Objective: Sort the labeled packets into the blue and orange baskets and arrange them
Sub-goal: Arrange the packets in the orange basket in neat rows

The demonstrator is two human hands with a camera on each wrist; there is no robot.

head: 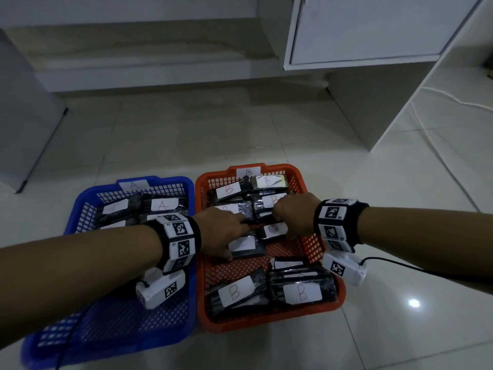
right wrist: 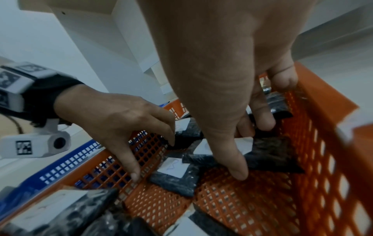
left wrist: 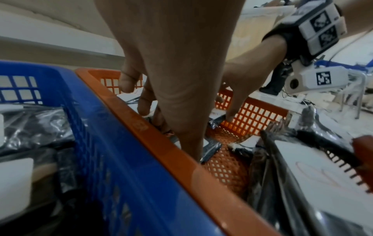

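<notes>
The orange basket, tagged B, stands on the floor to the right of the blue basket, tagged A. Both my hands are down in the middle of the orange one. My left hand grips a black packet with a white label, thumb at its near edge and fingers at its far edge. Just to its right, my right hand grips another labeled black packet, thumb in front and fingers curled behind it. The two packets overlap at a corner.
More B packets lie at the near end and far end of the orange basket. A packets fill the far half of the blue basket. A white cupboard stands behind, and a white cable runs along the tiled floor at right.
</notes>
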